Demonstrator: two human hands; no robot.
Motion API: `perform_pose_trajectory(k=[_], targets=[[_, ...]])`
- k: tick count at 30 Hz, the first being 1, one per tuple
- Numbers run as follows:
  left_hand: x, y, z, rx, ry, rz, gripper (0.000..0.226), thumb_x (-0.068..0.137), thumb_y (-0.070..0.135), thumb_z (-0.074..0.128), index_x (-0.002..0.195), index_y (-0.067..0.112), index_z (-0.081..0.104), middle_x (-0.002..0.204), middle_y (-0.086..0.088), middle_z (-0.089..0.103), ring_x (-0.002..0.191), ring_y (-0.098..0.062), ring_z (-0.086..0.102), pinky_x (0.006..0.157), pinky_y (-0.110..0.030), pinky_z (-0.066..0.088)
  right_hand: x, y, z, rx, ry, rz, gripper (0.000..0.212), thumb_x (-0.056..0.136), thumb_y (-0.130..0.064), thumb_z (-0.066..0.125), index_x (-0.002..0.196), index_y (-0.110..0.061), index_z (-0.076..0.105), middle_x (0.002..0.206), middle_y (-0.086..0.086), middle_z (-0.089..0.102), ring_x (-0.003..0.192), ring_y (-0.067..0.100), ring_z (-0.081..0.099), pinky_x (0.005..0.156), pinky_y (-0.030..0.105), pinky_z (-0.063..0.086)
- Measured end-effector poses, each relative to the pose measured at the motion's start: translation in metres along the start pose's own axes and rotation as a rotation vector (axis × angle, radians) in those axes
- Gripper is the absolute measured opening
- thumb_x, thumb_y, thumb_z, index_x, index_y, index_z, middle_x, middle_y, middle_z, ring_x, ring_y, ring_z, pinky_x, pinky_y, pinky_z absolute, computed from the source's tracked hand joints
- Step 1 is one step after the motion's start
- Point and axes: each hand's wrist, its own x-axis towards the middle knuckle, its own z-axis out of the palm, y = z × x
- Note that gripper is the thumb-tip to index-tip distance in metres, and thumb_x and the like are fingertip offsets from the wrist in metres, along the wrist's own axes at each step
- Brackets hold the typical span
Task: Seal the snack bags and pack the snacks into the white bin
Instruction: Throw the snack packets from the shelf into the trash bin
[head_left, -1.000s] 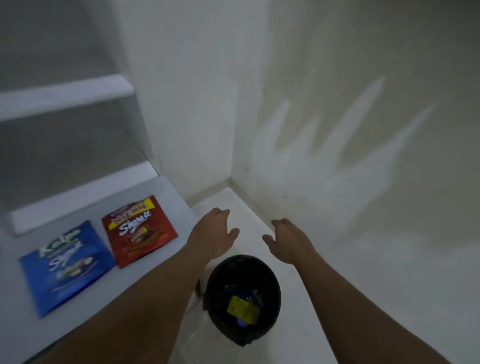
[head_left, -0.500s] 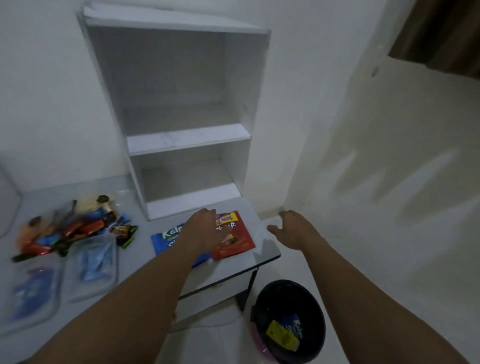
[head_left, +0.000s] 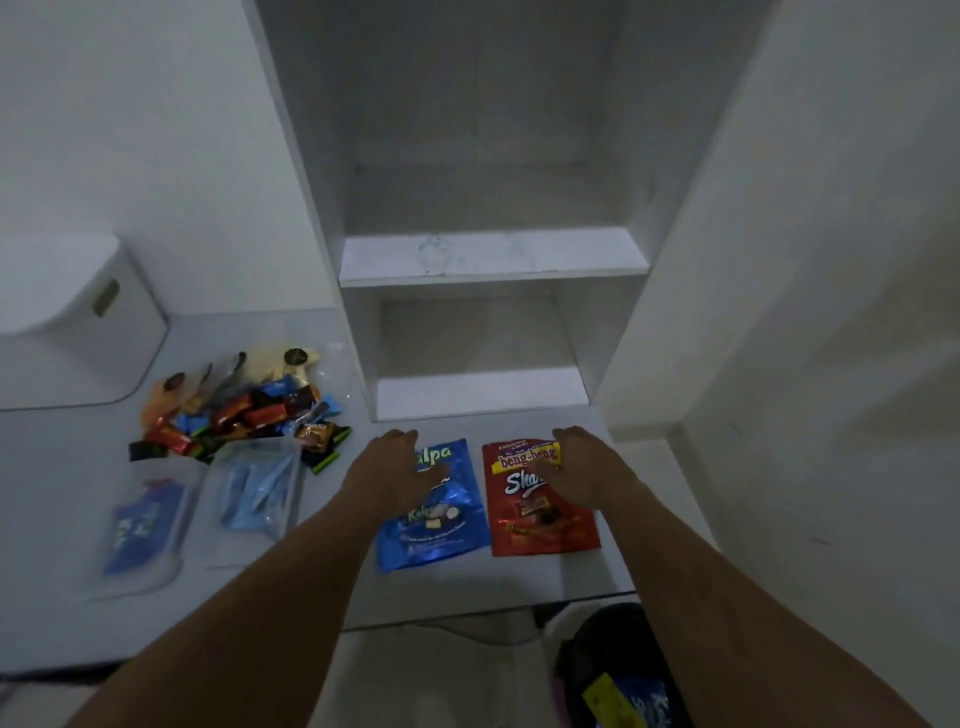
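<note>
Hovering hands, left hand (head_left: 396, 470) over blue pouch (head_left: 432, 512), right hand (head_left: 583, 470) perhaps touching red pouch (head_left: 540, 514)

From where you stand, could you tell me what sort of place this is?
Probably a room in a home: a small white table against plain walls, an open white shelf unit on it, and a black wastebasket on the tiled floor.

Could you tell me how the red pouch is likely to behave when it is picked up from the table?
The red pouch lies flat and thin, so it is probably light and floppy and may sag if lifted by one edge. Its glossy foil face suggests it could slip on the smooth table. The right hand is over its top, apparently open.
</note>
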Motion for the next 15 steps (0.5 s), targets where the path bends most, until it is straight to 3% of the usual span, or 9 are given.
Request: perform_pose_trajectory(k=[5,8,11,15], targets=[[0.037,-0.004,0.037,0.027,-0.04,-0.06,0.078,0.083,0.057,0.063,0.142,0.01,0.041,0.139,-0.012,0.048,0.123,-0.03,0.047,0.098,-0.041,0.044,0.055,0.034,0.028,-0.097,-0.093,-0.03,0.076,0.093,-0.048,0.057,0.151,-0.009,0.028,0.157,0.013,0.029,0.145,0.029,0.028,0.117,0.044,0.028],[0.05,-0.011,0.059,0.054,-0.047,-0.112,0.085,0.08,0.053,0.068,0.146,0.013,0.033,0.145,-0.013,0.039,0.126,-0.037,0.042,0.101,-0.046,0.043,0.082,0.049,0.046,-0.149,-0.154,-0.062,0.088,0.088,-0.049,0.064,0.154,-0.012,0.018,0.161,0.012,0.017,0.148,0.03,0.018,0.12,0.048,0.022],[0.056,-0.02,0.073,0.106,-0.08,-0.186,0.093,0.079,0.054,0.069,0.151,0.018,0.021,0.148,-0.013,0.03,0.131,-0.04,0.035,0.104,-0.051,0.041,0.102,0.053,0.054,-0.167,-0.176,-0.073,0.098,0.078,-0.047,0.076,0.154,-0.016,0.021,0.155,0.012,0.027,0.142,0.033,0.027,0.114,0.049,0.031],[0.064,-0.025,0.074,0.092,-0.084,-0.23,0.1,0.072,0.051,0.077,0.15,0.021,0.023,0.145,-0.012,0.032,0.126,-0.04,0.035,0.099,-0.05,0.043,0.114,0.053,0.052,-0.256,-0.163,-0.068,0.101,0.066,-0.056,0.08,0.148,-0.023,0.03,0.139,0.012,0.038,0.128,0.035,0.037,0.105,0.048,0.036]])
